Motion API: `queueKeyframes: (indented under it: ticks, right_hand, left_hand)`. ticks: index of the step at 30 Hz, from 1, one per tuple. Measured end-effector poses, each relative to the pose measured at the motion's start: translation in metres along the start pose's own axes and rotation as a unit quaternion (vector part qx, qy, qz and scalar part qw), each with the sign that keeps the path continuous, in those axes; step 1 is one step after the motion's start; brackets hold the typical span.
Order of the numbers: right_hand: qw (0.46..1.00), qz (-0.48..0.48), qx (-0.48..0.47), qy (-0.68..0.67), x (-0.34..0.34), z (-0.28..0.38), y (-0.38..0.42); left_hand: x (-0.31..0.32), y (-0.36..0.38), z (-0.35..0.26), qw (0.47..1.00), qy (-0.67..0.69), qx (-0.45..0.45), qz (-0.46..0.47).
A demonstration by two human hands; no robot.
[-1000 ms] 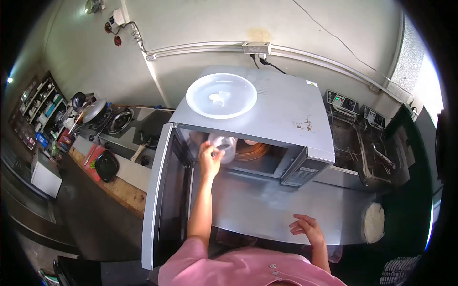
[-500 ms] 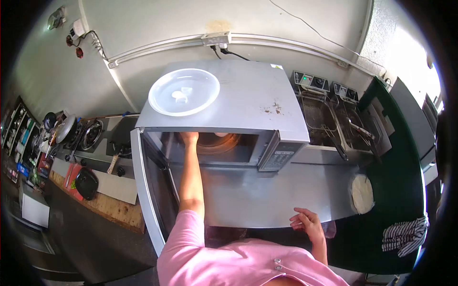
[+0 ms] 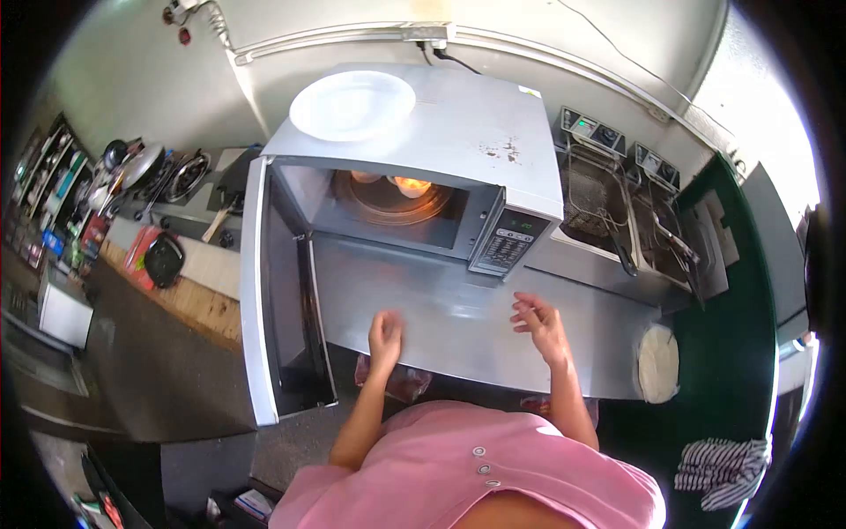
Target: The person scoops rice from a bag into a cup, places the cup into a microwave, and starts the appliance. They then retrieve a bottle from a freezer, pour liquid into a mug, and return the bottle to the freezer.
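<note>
The grey microwave [image 3: 527, 185] stands on a metal counter with its door [image 3: 295, 291] swung out to the left. On the glass turntable [image 3: 388, 212] inside sit two small pale rounded items, one lit orange [image 3: 411, 186] and one partly hidden [image 3: 365, 176] by the upper frame. My left hand [image 3: 385, 339] is over the counter's front part, outside the oven; its fingers are blurred and I see nothing held. Below the control panel, my right hand [image 3: 539, 326] hovers with fingers apart and nothing in them. A translucent plastic cover [image 3: 352, 106] lies on top of the microwave.
Two fryers with baskets [image 3: 595, 194] stand to the right of the microwave. A wrapped pale round item [image 3: 658, 363] lies at the counter's right end, near a striped cloth [image 3: 723, 472]. On the left are a stove [image 3: 187, 176] and a black pan [image 3: 164, 260].
My left hand has come out of the microwave and back over the counter. My right hand has moved slightly up and left. The view has shifted, showing more of the oven's inside.
</note>
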State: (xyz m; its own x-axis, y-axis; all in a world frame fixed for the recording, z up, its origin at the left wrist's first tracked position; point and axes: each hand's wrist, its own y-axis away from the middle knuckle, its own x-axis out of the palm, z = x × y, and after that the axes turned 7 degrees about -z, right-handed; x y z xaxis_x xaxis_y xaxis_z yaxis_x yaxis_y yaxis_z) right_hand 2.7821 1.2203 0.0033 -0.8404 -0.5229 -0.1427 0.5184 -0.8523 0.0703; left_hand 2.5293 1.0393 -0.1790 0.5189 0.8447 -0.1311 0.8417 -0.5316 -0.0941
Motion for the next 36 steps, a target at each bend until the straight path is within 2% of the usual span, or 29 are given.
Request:
queueKeyframes:
  ticks: [2,4,7,10,11,15,18,20,22,23,27,30,33,36]
  right_hand:
    - [0.999,-0.033,-0.024,0.003,-0.007,-0.006,-0.012]
    - [0.999,-0.032,-0.034,-0.014,-0.01,-0.004,-0.018]
    - [0.998,-0.02,-0.043,-0.035,-0.009,-0.002,-0.022]
    - [0.998,0.0,-0.037,-0.051,-0.006,-0.002,-0.015]
    - [0.998,0.007,-0.038,-0.059,-0.007,-0.004,-0.013]
    - [0.995,0.01,-0.028,-0.093,-0.019,-0.02,-0.006]
    - [0.996,-0.02,-0.012,-0.091,-0.032,-0.017,0.004]
    - [0.995,-0.048,-0.02,-0.082,-0.041,-0.018,0.008]
    - [0.994,-0.077,-0.037,-0.072,-0.048,-0.019,0.009]
    - [0.993,-0.09,-0.049,-0.065,-0.05,-0.019,0.008]
    - [0.984,-0.127,-0.125,0.018,-0.047,-0.014,-0.006]
    - [0.955,-0.185,-0.21,0.101,-0.029,-0.008,-0.03]
    - [0.908,-0.241,-0.306,0.153,-0.007,-0.018,-0.068]
    - [0.93,-0.231,-0.261,0.12,0.012,-0.018,-0.091]
  left_hand:
    - [-0.04,0.057,-0.034,0.964,0.139,-0.216,0.067]
    - [-0.08,0.097,-0.03,0.928,0.223,-0.291,0.066]
    - [-0.126,0.137,-0.029,0.878,0.266,-0.395,0.049]
    - [-0.131,0.139,-0.036,0.874,0.208,-0.392,-0.196]
    - [-0.125,0.139,-0.046,0.904,0.116,-0.33,-0.246]
    - [-0.108,0.131,-0.036,0.94,0.083,-0.273,-0.184]
    - [-0.074,0.131,-0.063,0.955,0.044,-0.259,-0.14]
    - [-0.061,0.128,-0.064,0.967,0.012,-0.251,-0.041]
    - [-0.048,0.124,-0.058,0.982,-0.024,-0.189,0.012]
    - [-0.043,0.118,-0.048,0.986,0.003,-0.165,0.015]
    - [-0.035,0.1,-0.066,0.981,-0.02,-0.189,0.045]
    - [-0.038,0.093,-0.047,0.988,-0.015,-0.147,0.037]
    - [-0.05,0.093,-0.054,0.985,-0.014,-0.166,0.036]
    - [-0.074,0.094,-0.038,0.984,-0.056,-0.165,0.038]
